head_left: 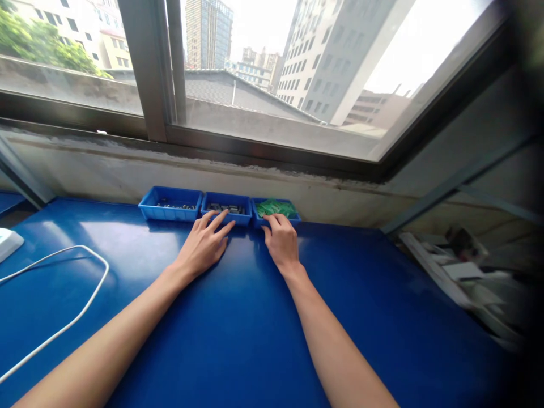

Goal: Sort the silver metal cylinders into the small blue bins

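Three small blue bins stand in a row at the back of the blue table (pixel 238 340). My left hand (pixel 203 242) reaches to the middle bin (pixel 247 218), its fingers spread over the front rim, the tips near small grey metal-looking parts (pixel 229 208). At the right bin (pixel 298 219) is my right hand (pixel 281 241), fingers curled over the front edge and thumb bent close to them. Green plastic packets or sheeting (pixel 276 208) fill that bin. Whatever is between the right fingertips is hidden. The left bin (pixel 170 213) has small loose parts (pixel 176 205) in it.
A white cable (pixel 91 300) loops over the table's left side, near a white device (pixel 9 242) at the edge. Behind the bins are a low wall and a window frame (pixel 272 153). Papers and boxes (pixel 463 272) lie beyond a metal post on the right.
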{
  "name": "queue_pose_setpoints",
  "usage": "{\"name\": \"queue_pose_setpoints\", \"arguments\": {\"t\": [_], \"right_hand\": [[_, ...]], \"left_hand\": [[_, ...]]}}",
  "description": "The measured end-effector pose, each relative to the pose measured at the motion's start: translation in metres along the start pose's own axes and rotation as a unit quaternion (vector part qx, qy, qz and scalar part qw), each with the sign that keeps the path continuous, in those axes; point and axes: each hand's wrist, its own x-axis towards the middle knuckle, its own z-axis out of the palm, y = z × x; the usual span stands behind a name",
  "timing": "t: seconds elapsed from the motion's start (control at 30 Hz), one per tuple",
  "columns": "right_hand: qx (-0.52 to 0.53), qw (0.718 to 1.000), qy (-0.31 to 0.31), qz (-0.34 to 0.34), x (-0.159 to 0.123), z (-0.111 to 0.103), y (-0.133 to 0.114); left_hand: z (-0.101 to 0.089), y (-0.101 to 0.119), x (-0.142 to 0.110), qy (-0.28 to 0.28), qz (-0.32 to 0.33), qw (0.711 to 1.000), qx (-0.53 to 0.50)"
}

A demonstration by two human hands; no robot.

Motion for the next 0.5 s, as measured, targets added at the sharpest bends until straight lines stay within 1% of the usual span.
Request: {"name": "queue_pose_setpoints", "arguments": {"t": [0.17, 0.27, 0.5], "right_hand": [[-0.031, 0.998, -0.007, -0.059, -0.0012, 0.0022, 0.0026], [-0.043, 0.996, -0.009, -0.082, -0.0023, 0.0037, 0.0032], [-0.049, 0.994, -0.007, -0.097, -0.0033, 0.0051, 0.0022]], "left_hand": [[0.0031, -0.0003, -0.0031, -0.003, -0.001, 1.000, 0.001], [0.0030, -0.0013, -0.0031, -0.009, 0.004, 1.000, 0.008], [0.0037, -0.0011, -0.0033, -0.012, 0.003, 1.000, 0.014]]}}
